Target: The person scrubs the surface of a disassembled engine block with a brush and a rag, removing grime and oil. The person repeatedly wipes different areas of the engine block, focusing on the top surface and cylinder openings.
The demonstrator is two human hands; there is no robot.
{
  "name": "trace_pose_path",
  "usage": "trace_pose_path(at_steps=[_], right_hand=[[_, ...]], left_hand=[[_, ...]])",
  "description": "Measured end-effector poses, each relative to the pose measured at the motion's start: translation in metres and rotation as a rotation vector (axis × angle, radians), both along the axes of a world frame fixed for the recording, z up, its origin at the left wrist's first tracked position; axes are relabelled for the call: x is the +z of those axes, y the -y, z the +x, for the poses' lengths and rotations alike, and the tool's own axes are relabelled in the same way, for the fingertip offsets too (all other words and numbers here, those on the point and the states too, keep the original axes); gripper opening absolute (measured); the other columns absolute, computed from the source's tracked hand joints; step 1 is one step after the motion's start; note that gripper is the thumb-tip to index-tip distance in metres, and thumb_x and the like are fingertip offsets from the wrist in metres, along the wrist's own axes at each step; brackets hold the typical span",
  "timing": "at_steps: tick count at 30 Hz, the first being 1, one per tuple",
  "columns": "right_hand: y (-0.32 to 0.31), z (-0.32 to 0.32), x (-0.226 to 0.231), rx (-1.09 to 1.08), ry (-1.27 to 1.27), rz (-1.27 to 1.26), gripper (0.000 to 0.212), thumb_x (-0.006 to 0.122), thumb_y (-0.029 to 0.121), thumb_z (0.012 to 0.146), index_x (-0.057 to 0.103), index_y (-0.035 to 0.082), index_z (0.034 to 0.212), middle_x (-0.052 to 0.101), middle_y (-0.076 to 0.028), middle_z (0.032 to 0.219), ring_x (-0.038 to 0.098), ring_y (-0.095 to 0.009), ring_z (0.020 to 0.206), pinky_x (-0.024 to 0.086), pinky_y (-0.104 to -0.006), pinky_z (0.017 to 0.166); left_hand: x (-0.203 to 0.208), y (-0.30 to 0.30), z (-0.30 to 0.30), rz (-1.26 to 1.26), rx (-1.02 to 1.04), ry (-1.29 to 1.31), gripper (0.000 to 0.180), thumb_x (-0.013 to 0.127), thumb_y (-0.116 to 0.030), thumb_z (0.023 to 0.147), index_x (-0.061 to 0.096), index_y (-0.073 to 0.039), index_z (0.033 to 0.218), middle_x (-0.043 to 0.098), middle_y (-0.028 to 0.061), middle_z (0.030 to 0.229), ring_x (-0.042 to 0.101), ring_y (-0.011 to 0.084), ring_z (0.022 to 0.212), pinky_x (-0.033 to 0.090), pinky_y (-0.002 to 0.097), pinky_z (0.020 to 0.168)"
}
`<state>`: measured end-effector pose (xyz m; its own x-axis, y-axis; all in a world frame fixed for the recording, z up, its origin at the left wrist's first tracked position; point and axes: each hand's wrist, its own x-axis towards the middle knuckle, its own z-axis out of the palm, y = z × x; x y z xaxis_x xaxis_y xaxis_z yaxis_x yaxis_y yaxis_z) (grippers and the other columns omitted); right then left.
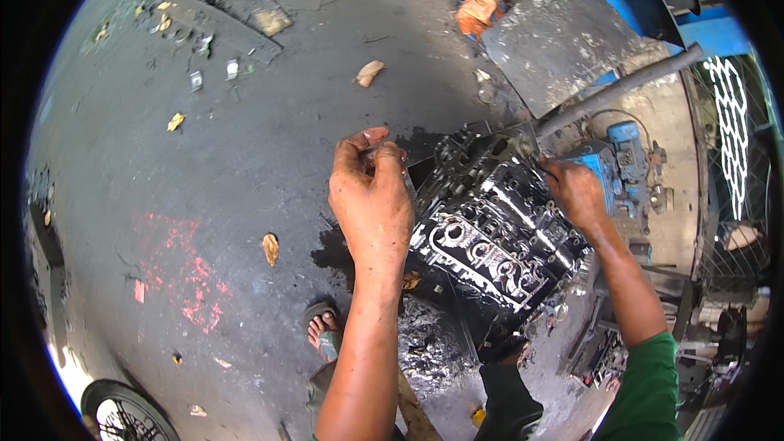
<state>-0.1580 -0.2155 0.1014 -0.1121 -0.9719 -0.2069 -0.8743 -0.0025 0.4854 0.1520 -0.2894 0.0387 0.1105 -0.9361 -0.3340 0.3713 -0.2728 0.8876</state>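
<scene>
A greasy black engine cylinder head (490,255), with bare metal showing along its edges and round openings, lies tilted in front of me. My left hand (371,188) is raised beside its left edge. Its fingers are curled together in a pinch, and whatever sits between them is too small to make out. At the far right edge of the cylinder head is my right hand (578,192), its fingers closed near the dark metal. What those fingertips grip is hidden.
A metal bar (616,91) slants beyond my right hand, near a blue machine (625,155). A grey metal plate (563,41) lies farther back. Dry leaves (369,73) and scraps dot the dark floor. A wheel (122,412) stands at lower left.
</scene>
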Motion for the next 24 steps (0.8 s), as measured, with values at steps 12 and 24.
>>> trace_pose_path(at_steps=[12, 24], right_hand=[[0.042, 0.036, -0.005, -0.098, 0.037, 0.037, 0.032, 0.054, 0.022, 0.093, 0.063, 0.020, 0.123, 0.068, -0.014, 0.087, 0.067, -0.028, 0.073, 0.057, -0.0411, 0.063], [-0.028, -0.020, -0.013, -0.249, 0.215, -0.107, 0.035, 0.053, 0.029, 0.094, 0.058, 0.023, 0.128, 0.068, -0.016, 0.089, 0.068, -0.031, 0.085, 0.056, -0.0451, 0.072]], left_hand=[[0.005, -0.010, -0.017, 0.002, -0.087, -0.092, 0.020, 0.054, -0.008, 0.093, 0.058, 0.006, 0.108, 0.063, 0.0079, 0.083, 0.057, 0.0101, 0.072, 0.047, 0.0235, 0.067], [0.008, -0.016, -0.028, 0.025, -0.131, -0.074, 0.017, 0.055, -0.007, 0.093, 0.058, 0.004, 0.107, 0.062, 0.0070, 0.083, 0.056, 0.0093, 0.069, 0.044, 0.0217, 0.061]])
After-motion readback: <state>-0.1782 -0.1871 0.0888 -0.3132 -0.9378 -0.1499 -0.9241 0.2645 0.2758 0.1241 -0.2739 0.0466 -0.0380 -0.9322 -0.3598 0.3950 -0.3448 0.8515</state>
